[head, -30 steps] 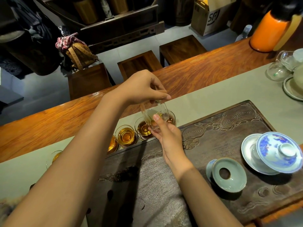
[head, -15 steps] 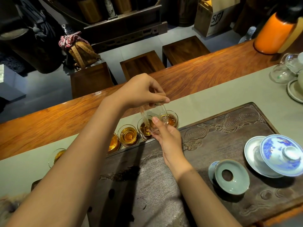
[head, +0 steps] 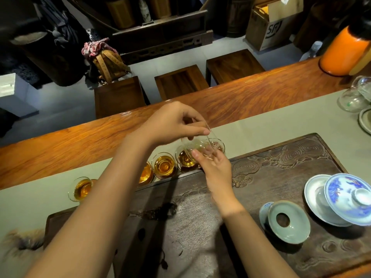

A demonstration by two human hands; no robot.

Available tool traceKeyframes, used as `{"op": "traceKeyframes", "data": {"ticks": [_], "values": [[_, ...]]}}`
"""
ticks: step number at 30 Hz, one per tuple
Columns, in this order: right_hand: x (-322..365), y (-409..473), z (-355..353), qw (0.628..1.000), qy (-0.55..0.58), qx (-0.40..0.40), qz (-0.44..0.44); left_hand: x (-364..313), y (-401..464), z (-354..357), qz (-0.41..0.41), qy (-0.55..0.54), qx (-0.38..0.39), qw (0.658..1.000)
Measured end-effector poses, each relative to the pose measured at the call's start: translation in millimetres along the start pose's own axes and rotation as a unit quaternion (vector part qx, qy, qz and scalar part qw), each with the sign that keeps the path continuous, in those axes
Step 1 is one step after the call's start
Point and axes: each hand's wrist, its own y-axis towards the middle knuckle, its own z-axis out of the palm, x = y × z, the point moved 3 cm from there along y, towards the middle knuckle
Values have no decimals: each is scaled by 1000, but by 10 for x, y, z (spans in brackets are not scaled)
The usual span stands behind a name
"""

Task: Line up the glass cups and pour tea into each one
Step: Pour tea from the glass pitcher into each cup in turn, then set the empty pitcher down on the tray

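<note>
A row of small glass cups holding amber tea stands along the far edge of the dark tea tray (head: 291,157): one at the left (head: 82,187), one partly behind my left forearm (head: 146,174), then two more (head: 164,165) (head: 185,160), and the rightmost cup (head: 218,145). My left hand (head: 174,123) pinches the rim of a clear glass pitcher (head: 197,146), which is tilted over the right end of the row. My right hand (head: 214,169) touches the pitcher's underside with straight fingers. How much tea is in the pitcher is hard to tell.
A blue-and-white lidded bowl on a saucer (head: 349,197) and a celadon strainer (head: 287,221) sit at the tray's right. A grey cloth (head: 190,227) lies on the tray. An orange thermos (head: 341,51) and clear glassware (head: 353,97) stand far right. Wooden stools (head: 180,81) stand beyond the table.
The pitcher has tipped further over and shifted slightly right along the row of cups. Both hands stay on it.
</note>
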Motion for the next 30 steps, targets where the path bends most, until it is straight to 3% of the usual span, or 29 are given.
{"op": "traceKeyframes", "data": {"ticks": [5,9,14,22,30], "values": [[24,-78,-18,987,-156,11,-34,313,-620,25,-54,-23,-65,996],[132,-191,106,940,-324,61,-85,481,-1150,92,-60,-12,-121,991],[200,-378,461,877,-433,146,-150,638,-1830,180,-105,-28,-204,973],[-28,-784,1286,788,-505,312,-165,818,-3026,323,-212,-59,-357,908],[-563,-1356,1942,707,-486,475,-196,880,-4065,758,-304,-95,-472,822]]}}
